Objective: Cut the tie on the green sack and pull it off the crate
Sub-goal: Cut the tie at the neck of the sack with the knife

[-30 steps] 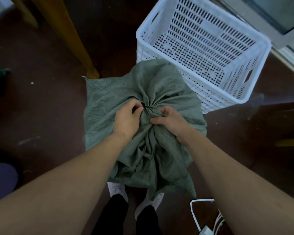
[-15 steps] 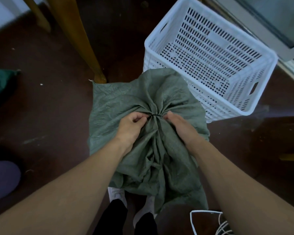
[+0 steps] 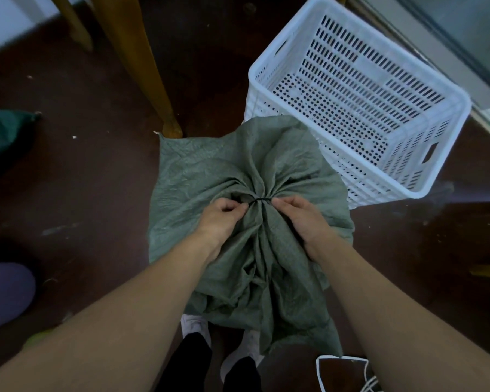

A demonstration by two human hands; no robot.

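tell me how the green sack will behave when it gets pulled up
The sack is probably floppy: it gathers into deep folds at the black tie and hangs in loose pleats. It looks thin and light, so it should lift easily. With the tie uncut between the left hand and right hand, it will likely stay bunched.

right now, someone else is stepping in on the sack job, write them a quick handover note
Left hand: fingers pinched shut on the gathered neck of the green sack, just left of the black tie.
Right hand: gripping the neck just right of the tie.
The sack covers a boxy load on the floor; an empty white crate stands behind it.
Done: neck gathered and steadied.
Left: no cutter in view; cut the tie, then pull the sack off.
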